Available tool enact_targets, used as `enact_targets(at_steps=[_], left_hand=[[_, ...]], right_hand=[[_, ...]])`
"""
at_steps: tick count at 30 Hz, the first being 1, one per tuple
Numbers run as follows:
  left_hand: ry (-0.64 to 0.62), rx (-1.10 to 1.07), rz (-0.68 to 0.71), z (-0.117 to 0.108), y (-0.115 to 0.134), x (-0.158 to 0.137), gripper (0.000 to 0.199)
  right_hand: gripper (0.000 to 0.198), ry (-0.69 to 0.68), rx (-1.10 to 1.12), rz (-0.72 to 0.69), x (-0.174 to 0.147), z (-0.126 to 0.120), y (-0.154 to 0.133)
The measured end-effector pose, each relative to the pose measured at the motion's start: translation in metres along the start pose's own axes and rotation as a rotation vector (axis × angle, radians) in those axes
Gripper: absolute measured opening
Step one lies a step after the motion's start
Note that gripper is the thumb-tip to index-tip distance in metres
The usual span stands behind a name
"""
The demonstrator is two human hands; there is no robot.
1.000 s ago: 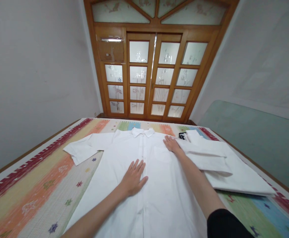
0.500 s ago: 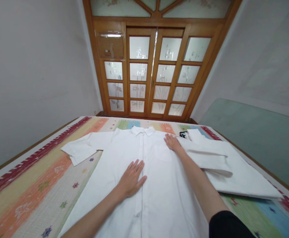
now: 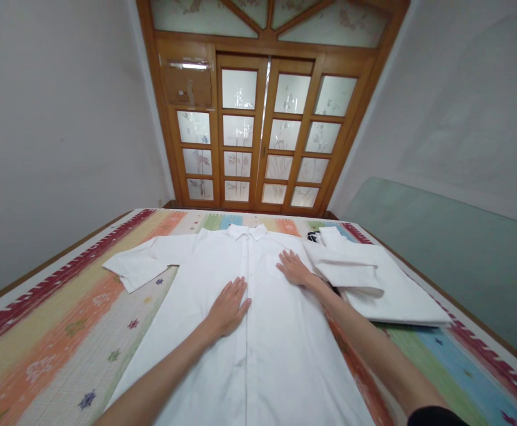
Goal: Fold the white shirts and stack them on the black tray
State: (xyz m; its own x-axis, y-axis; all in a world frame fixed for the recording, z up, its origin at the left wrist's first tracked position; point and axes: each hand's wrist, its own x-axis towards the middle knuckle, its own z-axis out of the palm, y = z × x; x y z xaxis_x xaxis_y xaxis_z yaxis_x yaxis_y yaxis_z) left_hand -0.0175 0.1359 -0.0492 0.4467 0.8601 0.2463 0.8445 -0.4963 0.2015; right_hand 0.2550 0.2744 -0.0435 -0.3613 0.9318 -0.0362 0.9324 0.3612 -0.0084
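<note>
A white short-sleeved shirt (image 3: 214, 254) lies face up and spread out, its collar toward the far side and its button strip running down the middle. My left hand (image 3: 229, 306) rests flat on the front beside the buttons, fingers extended. On the chest, near the pocket at the right, my right hand (image 3: 293, 267) lies flat with its fingers slightly spread. Neither hand grips the cloth. The sleeve on the left reaches out over the bedspread; the one on the right overlaps a folded white cloth (image 3: 400, 290).
A striped, patterned bedspread (image 3: 76, 325) covers the bed under the shirt. Something small and black (image 3: 314, 236) sits by the folded cloth. A pale green panel (image 3: 440, 242) leans along the right wall. Wooden doors with glass panes (image 3: 265, 130) stand beyond the bed.
My right hand has slid from near the shoulder down toward the chest pocket. My left hand stays at the button strip. The view has shifted slightly, and more bedspread shows beside the shirt's right edge.
</note>
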Motion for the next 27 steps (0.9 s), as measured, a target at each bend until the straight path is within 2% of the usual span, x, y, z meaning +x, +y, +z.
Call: enact_targets(at_steps=[3,10,15,17,21,24,27], left_hand=[[0.019,0.019,0.023,0.000,0.000,0.000,0.053],[0.026,0.023,0.093,-0.001,-0.007,-0.013,0.051],[-0.020,0.035,0.084,-0.009,-0.007,-0.023,0.054],[-0.049,0.052,0.069,-0.012,-0.004,-0.025,0.055],[-0.064,0.086,0.037,-0.016,0.006,-0.029,0.054],[-0.035,0.092,0.024,-0.021,0.016,-0.033,0.049],[-0.031,0.115,-0.031,-0.032,0.026,-0.036,0.039]], right_hand=[[0.058,0.071,0.017,-0.158,-0.035,0.010,-0.017],[0.059,0.158,0.130,-0.309,-0.129,0.012,-0.048],[0.059,0.110,0.197,-0.373,-0.187,0.000,-0.068],[0.061,0.061,0.223,-0.431,-0.203,-0.009,-0.078],[0.060,-0.036,0.277,-0.671,-0.226,-0.027,-0.106],[0.060,0.005,0.294,-0.767,-0.236,-0.031,-0.131],[0.054,0.023,0.242,-0.795,-0.240,-0.024,-0.151]])
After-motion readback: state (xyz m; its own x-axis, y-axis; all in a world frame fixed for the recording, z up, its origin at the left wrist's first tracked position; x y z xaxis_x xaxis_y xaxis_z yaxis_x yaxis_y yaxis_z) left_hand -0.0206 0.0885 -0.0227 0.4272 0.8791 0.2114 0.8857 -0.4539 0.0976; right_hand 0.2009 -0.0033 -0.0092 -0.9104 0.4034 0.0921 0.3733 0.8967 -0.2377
